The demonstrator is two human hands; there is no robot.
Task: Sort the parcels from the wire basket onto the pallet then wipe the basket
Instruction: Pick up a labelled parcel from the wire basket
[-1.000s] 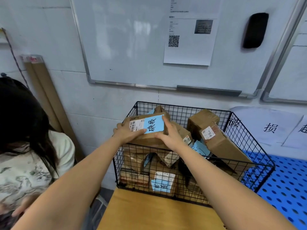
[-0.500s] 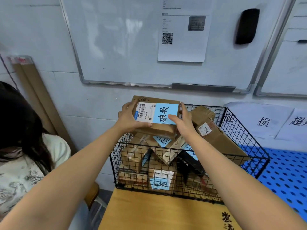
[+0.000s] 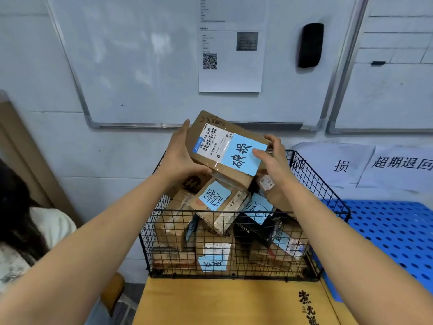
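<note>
From the head camera, both forearms reach forward and up from the bottom corners and meet over the wire basket. The left hand is raised with its palm turned to the right. The right hand faces it from the other side with the wrist bent slightly back.

Between them is a brown cardboard parcel, held in the air above the basket's rear half and clear of the boxes below. It is tilted, with its left end higher and its top face turned toward the camera. That face carries a white barcode label under clear tape. Beside the label is a light blue note with two large handwritten black characters.

The left hand's fingers lie straight up the parcel's left end, and its thumb curls along the lower edge. The right thumb presses on the blue note, and the right fingers hook over the far right edge. Their tips behind the box are probably on its back, but they are hidden.

More taped parcels, several with blue notes, are heaped in the basket, which stands on a wooden surface. A blue perforated pallet lies just to its right. Another person is at the left edge.
</note>
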